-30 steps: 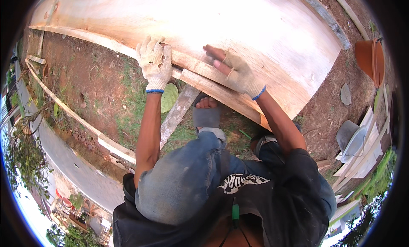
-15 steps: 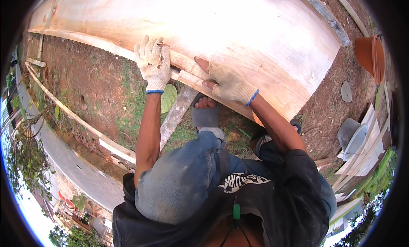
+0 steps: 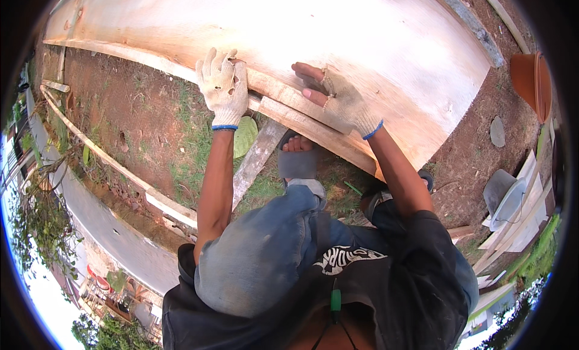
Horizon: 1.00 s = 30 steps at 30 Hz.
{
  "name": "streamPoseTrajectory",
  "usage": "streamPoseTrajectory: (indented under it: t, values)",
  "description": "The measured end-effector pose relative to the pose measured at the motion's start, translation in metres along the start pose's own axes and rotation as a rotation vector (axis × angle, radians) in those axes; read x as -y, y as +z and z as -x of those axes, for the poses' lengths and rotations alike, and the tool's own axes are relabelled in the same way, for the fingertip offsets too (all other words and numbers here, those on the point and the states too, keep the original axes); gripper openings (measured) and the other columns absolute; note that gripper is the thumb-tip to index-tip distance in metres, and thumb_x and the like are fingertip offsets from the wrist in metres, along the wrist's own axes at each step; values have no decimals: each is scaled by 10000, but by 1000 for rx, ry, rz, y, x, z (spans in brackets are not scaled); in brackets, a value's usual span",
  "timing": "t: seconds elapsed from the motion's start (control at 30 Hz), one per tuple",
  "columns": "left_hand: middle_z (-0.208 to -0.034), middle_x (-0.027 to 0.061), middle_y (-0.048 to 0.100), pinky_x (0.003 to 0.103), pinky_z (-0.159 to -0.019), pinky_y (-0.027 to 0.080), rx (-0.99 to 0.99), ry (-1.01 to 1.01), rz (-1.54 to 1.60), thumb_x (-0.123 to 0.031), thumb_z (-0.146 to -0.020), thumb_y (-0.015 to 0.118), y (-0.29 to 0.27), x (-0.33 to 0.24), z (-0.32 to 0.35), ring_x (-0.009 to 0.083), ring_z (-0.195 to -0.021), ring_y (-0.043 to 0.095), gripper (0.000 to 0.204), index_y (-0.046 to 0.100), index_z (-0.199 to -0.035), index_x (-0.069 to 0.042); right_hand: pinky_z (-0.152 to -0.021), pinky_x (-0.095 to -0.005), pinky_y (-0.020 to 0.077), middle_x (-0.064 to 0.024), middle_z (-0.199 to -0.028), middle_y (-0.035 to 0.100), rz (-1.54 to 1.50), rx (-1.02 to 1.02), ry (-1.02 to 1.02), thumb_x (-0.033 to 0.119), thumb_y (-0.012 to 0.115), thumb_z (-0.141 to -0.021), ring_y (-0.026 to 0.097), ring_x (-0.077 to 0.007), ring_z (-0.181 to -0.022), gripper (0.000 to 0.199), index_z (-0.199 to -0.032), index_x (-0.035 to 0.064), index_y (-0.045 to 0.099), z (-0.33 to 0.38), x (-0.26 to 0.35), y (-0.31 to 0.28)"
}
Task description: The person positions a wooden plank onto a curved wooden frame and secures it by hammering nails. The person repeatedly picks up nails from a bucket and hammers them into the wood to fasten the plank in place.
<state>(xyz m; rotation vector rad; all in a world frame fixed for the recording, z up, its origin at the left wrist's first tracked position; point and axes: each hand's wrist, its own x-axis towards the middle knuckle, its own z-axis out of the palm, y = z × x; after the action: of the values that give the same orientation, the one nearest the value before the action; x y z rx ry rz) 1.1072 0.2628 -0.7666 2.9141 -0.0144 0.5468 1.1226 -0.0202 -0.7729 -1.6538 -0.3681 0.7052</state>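
Observation:
A large pale plywood sheet [image 3: 386,66] fills the upper part of the view. Along its near edge lies a narrow wooden strip [image 3: 274,87], with a shorter piece of wood [image 3: 289,116] against it on the near side. My left hand [image 3: 224,90], in a cream knit glove with holes, rests flat across that edge, fingers stretched forward and thumb tip bare. My right hand [image 3: 348,102] wears a similar glove with bare thumb and finger ends. It hovers over the strip's right part with its fingers apart, holding nothing.
Beneath the sheet a weathered plank [image 3: 258,160] slants down beside my foot [image 3: 297,157]. An orange bucket [image 3: 531,84] and a grey bucket [image 3: 503,199] stand on the right, near loose boards. A long thin timber [image 3: 114,160] runs along the ground at left.
My right hand has let go of the strip and lifted, its fingers spreading and shifting slightly right. My left hand stays in place on the edge. The whole view has shifted slightly.

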Motion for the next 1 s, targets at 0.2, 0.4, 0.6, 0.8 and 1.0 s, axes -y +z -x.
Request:
streamPoseTrajectory:
  t: [0.2,0.4,0.6,0.8,1.0]
  values:
    - [-1197,66,741,545,-1231,349,-27,-22,37,-247,-967,715,-1,2,2,323,-1340,601,238,781,-1169,-140,-1283,-405,338,-91,-1630,516,-276,-99,-6,324,559,-1123,441,-241,-1532,561,-1608,61,458,-4,9,-32]
    - [-1218,54,741,542,-1238,349,-17,26,45,-223,-977,703,0,1,1,322,-1356,595,199,780,-1131,-125,-1257,-405,342,-107,-1746,317,-88,216,87,409,525,-1120,429,-279,-1508,788,-1726,98,128,18,26,15]
    - [-1229,57,732,547,-1246,341,-39,27,69,-237,-984,697,3,5,4,321,-1361,592,217,775,-1150,-121,-1308,-426,233,-149,-1757,285,-301,227,63,510,530,-1097,281,-295,-1608,876,-1726,72,106,17,21,14]
    - [-1260,85,720,563,-1251,337,23,14,-13,-256,-1006,672,0,2,4,336,-1385,575,253,765,-1193,-115,-1261,-426,322,-208,-1698,378,-185,223,67,348,692,-1010,394,-344,-1543,900,-1702,41,206,16,28,10]
    - [-1294,121,704,574,-1261,313,66,-9,-49,-244,-1020,652,-3,-3,7,344,-1425,538,256,751,-1209,-103,-1110,-440,498,-270,-1571,491,368,100,-193,180,867,-802,578,-437,-1341,1035,-1652,-6,306,23,28,22]
